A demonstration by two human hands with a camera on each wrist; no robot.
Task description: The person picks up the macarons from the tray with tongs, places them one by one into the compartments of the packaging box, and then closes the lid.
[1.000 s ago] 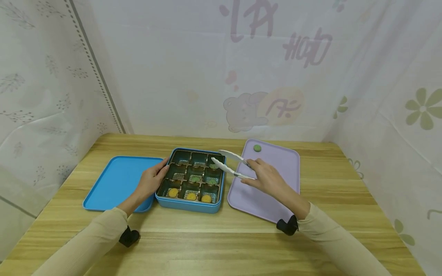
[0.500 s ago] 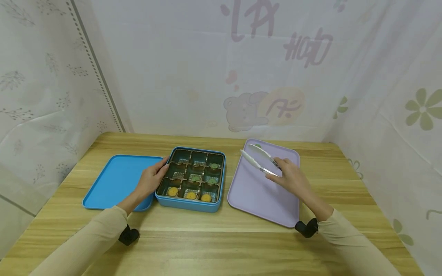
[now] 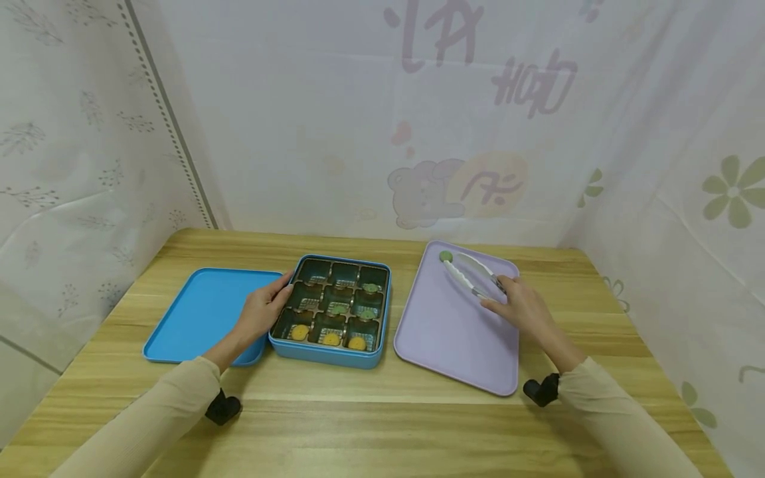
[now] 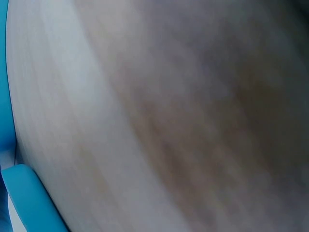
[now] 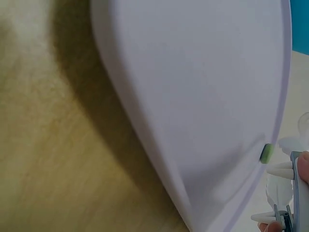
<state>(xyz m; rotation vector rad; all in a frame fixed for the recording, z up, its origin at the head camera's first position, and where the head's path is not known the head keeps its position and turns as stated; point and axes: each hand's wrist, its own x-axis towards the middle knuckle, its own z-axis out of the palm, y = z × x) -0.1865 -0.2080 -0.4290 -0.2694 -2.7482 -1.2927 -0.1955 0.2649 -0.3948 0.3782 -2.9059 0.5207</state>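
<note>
My left hand (image 3: 263, 312) rests against the left wall of a blue box (image 3: 325, 355), fingers extended along it. Inside the box is a dark divided insert: three yellow round pieces (image 3: 331, 338) lie across the front row, and green round pieces (image 3: 339, 309) sit in the centre, middle right and back right compartments. My right hand (image 3: 522, 305) grips white-tipped tongs (image 3: 463, 279) over a lilac tray (image 3: 454, 338). The tong arms are spread, one tip right at a green round piece (image 3: 445, 255) near the tray's far left corner.
A flat blue tray or lid (image 3: 200, 318) lies left of the box, partly behind my left forearm. All stand on a wooden table (image 3: 358, 425). Printed curtains (image 3: 299, 133) hang behind the table and at both sides.
My right hand has carried the tongs from above the box's right side rightward over the lilac tray, the tips now at the green piece. My left hand and the box stay put.
</note>
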